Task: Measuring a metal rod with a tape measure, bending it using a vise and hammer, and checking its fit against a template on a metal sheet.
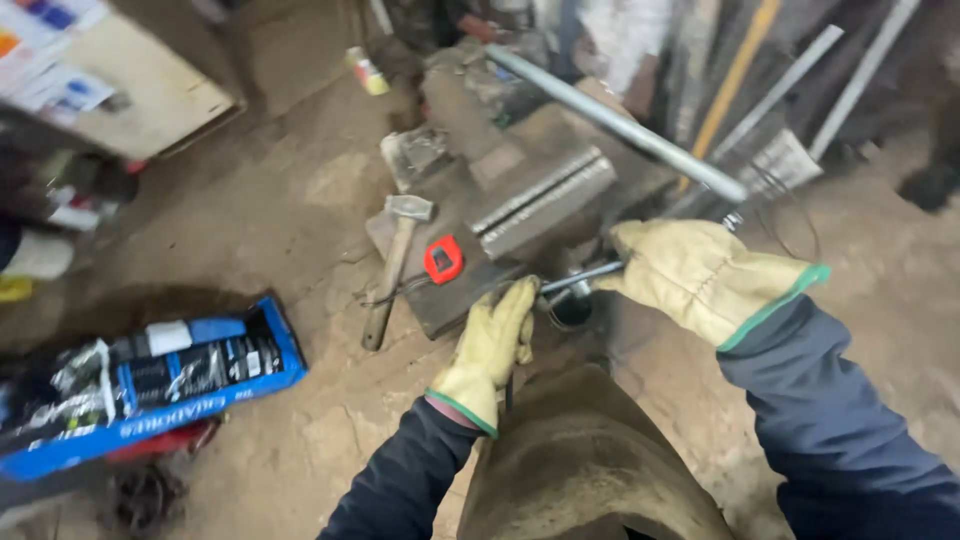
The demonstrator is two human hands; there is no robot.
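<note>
Both my hands wear yellow leather work gloves. My left hand (495,345) rests against the front edge of a heavy metal bench vise (520,200) that stands on the dirt floor, next to a short dark pipe end (570,305). My right hand (690,275) is closed around a thin metal rod (580,277) that reaches left to that pipe end. A long grey steel tube (620,125) lies slanted over the vise jaws. My knee in dirty trousers (580,460) fills the bottom centre.
A hammer with a wooden handle (392,265) and a red tape measure (443,259) lie on the vise base. A blue tool case (140,385) lies open at the left. Metal bars and pipes (780,90) lean at the back right. A cardboard box (130,80) sits top left.
</note>
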